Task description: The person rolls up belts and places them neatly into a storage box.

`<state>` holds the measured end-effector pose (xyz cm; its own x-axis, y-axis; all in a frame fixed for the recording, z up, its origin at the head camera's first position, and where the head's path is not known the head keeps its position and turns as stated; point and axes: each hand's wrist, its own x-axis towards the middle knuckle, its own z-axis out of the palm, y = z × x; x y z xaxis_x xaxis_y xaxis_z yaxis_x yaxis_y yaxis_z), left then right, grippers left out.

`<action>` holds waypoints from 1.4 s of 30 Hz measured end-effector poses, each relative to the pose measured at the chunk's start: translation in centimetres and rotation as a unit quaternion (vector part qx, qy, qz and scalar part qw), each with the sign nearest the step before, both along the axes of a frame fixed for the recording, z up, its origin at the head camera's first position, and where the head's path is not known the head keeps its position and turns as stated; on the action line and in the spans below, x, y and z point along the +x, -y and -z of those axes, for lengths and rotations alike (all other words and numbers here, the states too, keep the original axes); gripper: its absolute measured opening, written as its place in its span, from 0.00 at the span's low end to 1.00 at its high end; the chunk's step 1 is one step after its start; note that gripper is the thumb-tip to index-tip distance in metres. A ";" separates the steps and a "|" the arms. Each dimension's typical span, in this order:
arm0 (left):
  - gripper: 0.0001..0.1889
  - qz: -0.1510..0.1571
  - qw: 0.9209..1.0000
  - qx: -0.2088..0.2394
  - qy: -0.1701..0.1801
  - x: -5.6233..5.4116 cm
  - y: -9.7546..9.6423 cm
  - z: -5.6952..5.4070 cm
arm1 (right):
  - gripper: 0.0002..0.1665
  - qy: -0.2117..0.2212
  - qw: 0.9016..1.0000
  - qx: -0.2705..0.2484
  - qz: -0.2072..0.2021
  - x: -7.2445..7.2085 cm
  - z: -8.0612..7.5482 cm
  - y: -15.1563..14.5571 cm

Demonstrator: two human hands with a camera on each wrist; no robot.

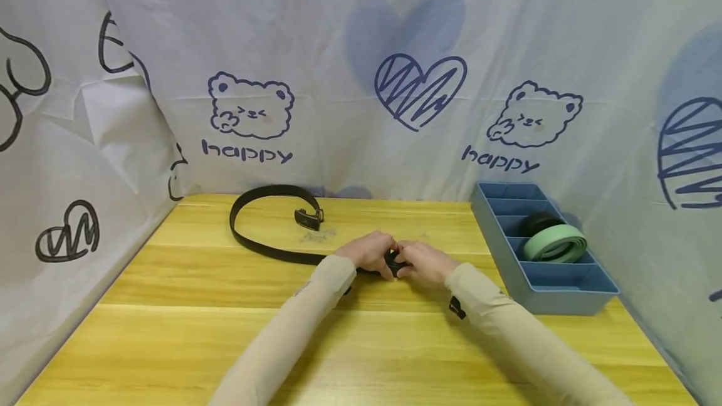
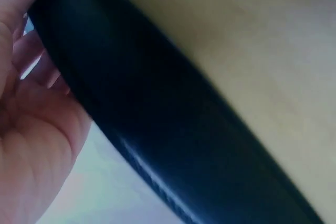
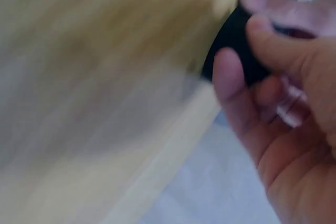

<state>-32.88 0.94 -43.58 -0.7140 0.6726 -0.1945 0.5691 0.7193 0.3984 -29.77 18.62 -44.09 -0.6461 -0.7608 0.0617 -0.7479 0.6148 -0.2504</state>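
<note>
A black belt point(image 1: 293, 256) lies on the table in a wide loop, its buckle point(image 1: 307, 219) at the back left. Both hands meet at the belt's other end, near the table's middle. There my left hand point(image 1: 369, 250) grips the dark strap, with thumb and fingers curled at it. Facing it, my right hand point(image 1: 425, 260) pinches the same end, a short curled piece of belt point(image 3: 233, 35) showing between its fingers in the right wrist view. A broad stretch of strap point(image 2: 157, 93) crosses the left wrist view beside the palm. Fingers partly hide the held end.
To the right stands a blue-grey divided box point(image 1: 502, 255). A rolled light green belt point(image 1: 555, 243) and a black coil point(image 1: 538, 223) sit in its compartments. A white printed cloth point(image 1: 338, 130) hangs behind the wooden table point(image 1: 169, 337) and along its sides.
</note>
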 end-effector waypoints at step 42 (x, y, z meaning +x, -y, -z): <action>0.34 -0.005 0.997 0.010 0.070 -0.3 0.6 -0.4 | 0.08 0.030 0.999 0.011 -0.037 -0.8 -0.7 -0.9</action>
